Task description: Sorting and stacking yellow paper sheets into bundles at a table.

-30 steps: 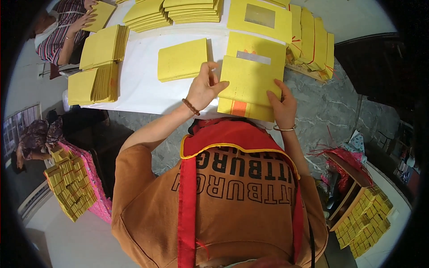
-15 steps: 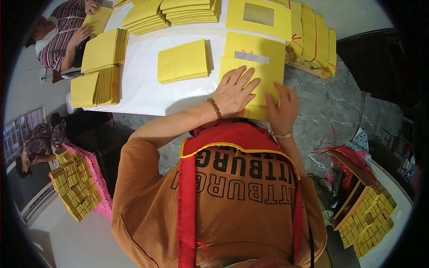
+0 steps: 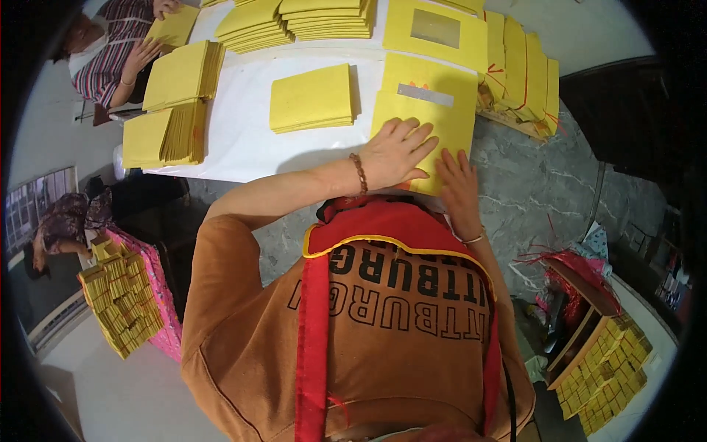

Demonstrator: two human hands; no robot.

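A yellow paper sheet [image 3: 458, 125] lies near the table's right end. Only a strip of its silver patch [image 3: 425, 94] shows, since the near part appears folded over the rest. Across that folded part rests my left hand [image 3: 401, 155], fingers extended and a beaded bracelet at its wrist. My right hand [image 3: 458, 188] touches the sheet at its near right edge, fingers stretched out and slightly apart. Just beyond lies another yellow sheet [image 3: 471, 40] with its whole silver rectangle uncovered. To the left of my hands sits a small stack of folded yellow papers [image 3: 311, 98].
Folded yellow stacks [image 3: 173, 77] line the table's left side, with more along the back. Red-tied yellow bundles [image 3: 519, 66] stand off the right edge. A co-worker's hand [image 3: 140, 59] handles paper at far left. Boxes of bundles [image 3: 121, 302] stand lower left and lower right.
My right hand has moved down and in from beyond the right edge onto the sheet. My left hand stays flat on the fold. The whole view has shifted slightly.
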